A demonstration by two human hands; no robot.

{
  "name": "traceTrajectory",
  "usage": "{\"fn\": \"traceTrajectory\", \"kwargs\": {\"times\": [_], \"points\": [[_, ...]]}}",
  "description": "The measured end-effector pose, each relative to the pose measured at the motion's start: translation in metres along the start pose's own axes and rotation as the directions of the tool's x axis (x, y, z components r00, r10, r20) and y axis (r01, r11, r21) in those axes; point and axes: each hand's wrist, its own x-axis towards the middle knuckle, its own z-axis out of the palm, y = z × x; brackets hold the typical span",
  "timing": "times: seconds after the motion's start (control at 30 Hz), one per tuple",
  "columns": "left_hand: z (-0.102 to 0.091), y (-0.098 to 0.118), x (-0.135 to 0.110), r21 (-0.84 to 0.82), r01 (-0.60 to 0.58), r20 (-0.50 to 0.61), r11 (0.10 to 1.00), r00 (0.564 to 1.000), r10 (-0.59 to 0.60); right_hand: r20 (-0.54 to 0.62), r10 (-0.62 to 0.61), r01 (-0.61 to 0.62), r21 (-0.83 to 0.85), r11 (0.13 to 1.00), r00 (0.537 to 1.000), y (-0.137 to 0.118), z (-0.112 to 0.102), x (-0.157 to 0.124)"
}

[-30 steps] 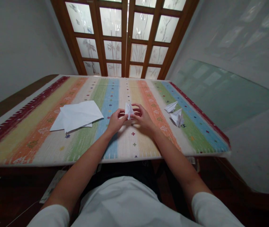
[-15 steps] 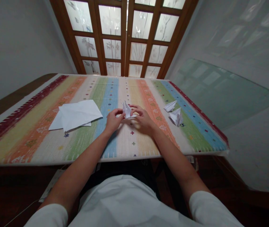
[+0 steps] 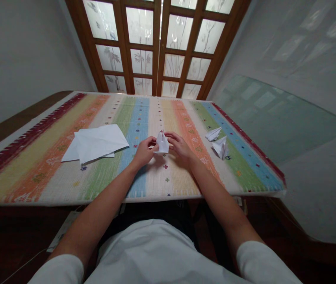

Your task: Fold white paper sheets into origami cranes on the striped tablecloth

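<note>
A small piece of white folded paper [image 3: 163, 144], with a pointed top and a flat lower edge, is held up just above the cloth at the middle of the table. My left hand [image 3: 145, 150] pinches its left side between thumb and fingers. From the right, my right hand [image 3: 180, 146] has its fingertips on the paper's other side, the fingers partly behind it. Two folded paper pieces with pointed ends, one nearer [image 3: 221, 148] and one farther [image 3: 213, 134], lie to the right of my right hand.
Overlapping white paper sheets [image 3: 101, 142] lie on the left of the table. A striped tablecloth [image 3: 97, 185] covers most of the tabletop. Beyond its far edge stand wooden doors with glass panes [image 3: 157, 51]; a wall [image 3: 309, 157] rises on the right.
The folded paper has been turned, so a broader face now shows toward me. My right fingers have shifted from its front to its right side. The other papers stay put.
</note>
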Motion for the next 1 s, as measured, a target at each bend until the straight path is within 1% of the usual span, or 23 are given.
{"fn": "traceTrajectory", "kwargs": {"times": [0.1,0.2,0.3,0.4,0.5,0.57,0.67,0.83,1.0], "points": [[0.0023,0.0009,-0.0037,0.056,-0.055,0.058,0.997,0.997,0.051,-0.024,0.014,-0.013,0.039,0.999,1.000,0.0010,-0.0019,0.0010],[0.0035,-0.0006,-0.0046,0.100,-0.111,0.057,0.989,0.993,0.106,-0.036,0.031,-0.029,0.056,0.998,0.999,0.0027,-0.0041,0.0028],[0.0029,-0.0018,-0.0040,0.116,-0.133,0.046,0.984,0.991,0.129,-0.054,0.056,-0.050,0.090,0.995,0.997,0.0033,-0.0056,0.0036],[0.0025,-0.0013,-0.0045,0.113,-0.142,0.058,0.983,0.989,0.137,-0.008,0.072,-0.071,0.094,0.993,0.997,0.0030,-0.0059,0.0023],[0.0035,-0.0002,-0.0062,0.111,-0.137,0.090,0.984,0.988,0.127,0.069,0.077,-0.080,0.051,0.995,0.995,0.0024,-0.0060,0.0004],[0.0045,0.0001,-0.0069,0.102,-0.124,0.109,0.987,0.988,0.113,0.094,0.072,-0.076,0.041,0.996,0.993,0.0020,-0.0063,-0.0004],[0.0050,-0.0008,-0.0065,0.068,-0.107,0.124,0.992,0.987,0.098,0.102,0.052,-0.058,0.061,0.996,0.993,0.0006,-0.0066,-0.0010],[0.0041,-0.0030,-0.0041,0.026,-0.081,0.106,0.996,0.991,0.078,0.105,0.042,-0.053,0.100,0.994,0.994,-0.0026,-0.0050,-0.0022],[0.0044,-0.0034,-0.0041,0.017,-0.059,0.119,0.998,0.991,0.057,0.083,0.044,-0.051,0.086,0.995,0.996,-0.0002,-0.0039,-0.0022]]}}
